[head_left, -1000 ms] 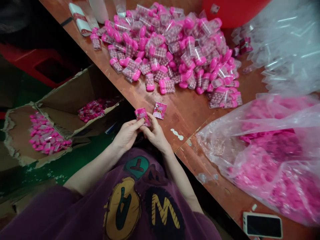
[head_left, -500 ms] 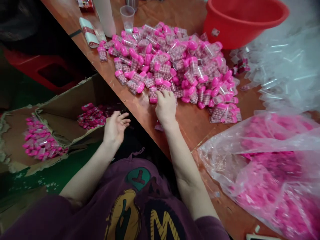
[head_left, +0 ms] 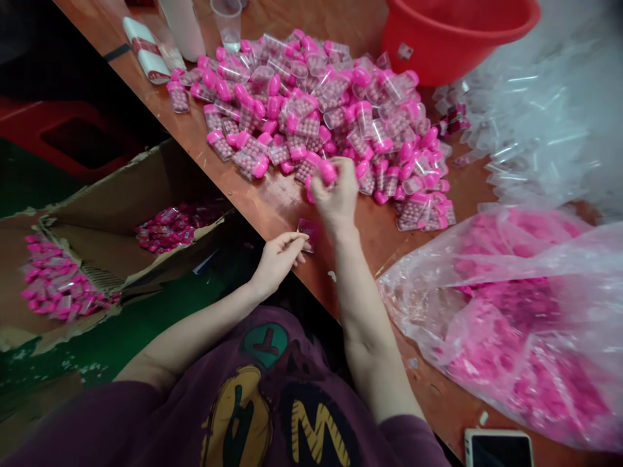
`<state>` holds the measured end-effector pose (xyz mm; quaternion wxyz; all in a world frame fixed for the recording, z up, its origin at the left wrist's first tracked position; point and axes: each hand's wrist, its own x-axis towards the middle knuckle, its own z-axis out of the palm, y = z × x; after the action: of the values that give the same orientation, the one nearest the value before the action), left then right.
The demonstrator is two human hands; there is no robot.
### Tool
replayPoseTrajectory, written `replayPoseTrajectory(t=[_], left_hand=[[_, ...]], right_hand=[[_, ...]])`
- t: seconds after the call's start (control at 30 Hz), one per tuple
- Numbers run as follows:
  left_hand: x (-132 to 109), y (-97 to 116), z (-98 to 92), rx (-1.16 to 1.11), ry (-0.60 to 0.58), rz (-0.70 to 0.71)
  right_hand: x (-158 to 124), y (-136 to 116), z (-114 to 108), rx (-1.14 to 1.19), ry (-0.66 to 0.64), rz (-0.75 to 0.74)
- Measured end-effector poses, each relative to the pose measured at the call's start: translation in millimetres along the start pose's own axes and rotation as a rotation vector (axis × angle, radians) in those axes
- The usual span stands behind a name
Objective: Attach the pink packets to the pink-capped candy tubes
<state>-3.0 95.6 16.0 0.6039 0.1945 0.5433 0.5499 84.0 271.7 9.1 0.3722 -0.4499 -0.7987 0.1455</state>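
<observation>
Tub (head_left: 325, 172): clear with a pink cap, raised at the near edge of the pile (head_left: 311, 97).
Right hand (head_left: 337, 198): closed round the tub, fingers curled over it.
Sachet (head_left: 308, 232): flat on the table (head_left: 263, 201), close to its edge.
Left hand (head_left: 278, 259): fingertips pinched on the sachet's near side.
Risk: the pinch takes only the sachet's margin, so it could slip off toward the cardboard box (head_left: 121, 214). Neighbouring tubs could roll loose.
</observation>
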Motion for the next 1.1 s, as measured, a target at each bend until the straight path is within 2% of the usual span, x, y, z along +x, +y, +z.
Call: replayPoseTrajectory(t=[0.07, 0.13, 0.23, 0.33, 0.47, 0.6, 0.73, 0.8, 0.93, 1.1], left_hand=[[1, -5, 1.8, 0.025, -0.005, -0.034], [1, -7, 2.9, 0.034, 0.005, -0.054], [0, -7, 2.4, 0.031, 0.024, -0.051], [-2, -7, -1.2, 0.023, 0.028, -0.041], [-3, -10, -5.4, 0.014, 0.037, -0.028], [-2, -11, -3.7, 0.019, 0.052, -0.028], [-2, -9, -2.3, 0.018, 0.056, -0.034], [-3, -9, -3.6, 0.019, 0.05, -0.032], [-3, -9, -7.1, 0.035, 0.071, 0.07], [11, -10, -7.7, 0.298, -0.001, 0.299]], right_hand=[[0, 14, -17, 0.036, 0.108, 0.118], [-4, 19, -30, 0.07, 0.102, 0.171], [-22, 11, -43, 0.095, -0.113, 0.164], [-56, -5, -50, 0.078, -0.307, 0.189], [-99, -16, -49, 0.047, -0.402, 0.259], [-120, -17, -39, 0.016, -0.332, 0.295], [-127, -17, -28, -0.074, -0.259, 0.285], [-130, -17, -27, -0.048, -0.203, 0.273], [-137, -20, -34, 0.22, -0.067, 0.293], [-142, -23, -37, 0.534, -0.079, 0.437]])
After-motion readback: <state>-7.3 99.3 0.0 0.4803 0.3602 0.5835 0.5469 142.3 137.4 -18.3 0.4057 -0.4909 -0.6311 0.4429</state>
